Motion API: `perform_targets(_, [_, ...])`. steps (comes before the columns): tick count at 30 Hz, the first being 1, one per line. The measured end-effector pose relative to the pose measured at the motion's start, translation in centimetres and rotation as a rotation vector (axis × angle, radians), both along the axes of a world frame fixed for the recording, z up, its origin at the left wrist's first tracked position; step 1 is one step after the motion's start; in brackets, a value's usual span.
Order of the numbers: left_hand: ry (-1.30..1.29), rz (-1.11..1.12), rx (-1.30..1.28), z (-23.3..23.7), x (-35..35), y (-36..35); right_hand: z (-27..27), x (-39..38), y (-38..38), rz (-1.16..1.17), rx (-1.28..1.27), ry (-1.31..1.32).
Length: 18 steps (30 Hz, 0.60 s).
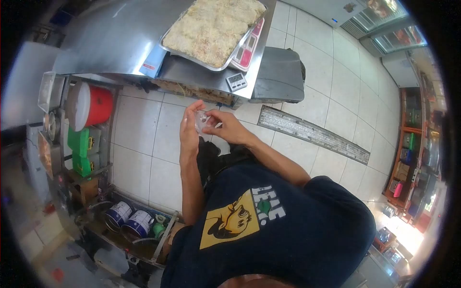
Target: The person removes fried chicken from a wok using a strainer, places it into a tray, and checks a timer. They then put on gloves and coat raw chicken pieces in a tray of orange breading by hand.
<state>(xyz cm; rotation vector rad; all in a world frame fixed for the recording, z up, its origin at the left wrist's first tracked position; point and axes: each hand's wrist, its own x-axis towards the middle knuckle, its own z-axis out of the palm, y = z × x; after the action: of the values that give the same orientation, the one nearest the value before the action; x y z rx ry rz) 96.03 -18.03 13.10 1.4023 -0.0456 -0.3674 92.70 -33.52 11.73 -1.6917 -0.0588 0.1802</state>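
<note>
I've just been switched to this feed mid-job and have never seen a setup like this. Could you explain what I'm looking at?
There is no machine here: a person works with two bare hands. The single picture comes from a camera worn on the head, looking forward and down, so the person's own shirt fills the lower part.

The left hand and right hand meet in front of the body, above the floor. Between their fingers is a small, see-through thing; exactly what it is, I can't tell.

Ahead is a steel table. On it are a tray of pale, crumbly food, a pink scale showing from beneath the tray, and a timer near the edge.
</note>
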Motion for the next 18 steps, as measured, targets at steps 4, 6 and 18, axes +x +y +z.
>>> perform_targets(4, [-0.018,0.107,0.003,0.7,0.1,0.8,-0.9,1.4,-1.0,0.008,0.051,0.109])
perform_targets(6, [0.053,0.172,-0.131,1.2,0.1,2.5,0.2,1.9,-1.4,0.024,0.049,0.069])
perform_targets(18, [0.167,0.540,0.172,1.7,1.5,13.9,3.3,8.6,5.7,0.036,0.591,0.335])
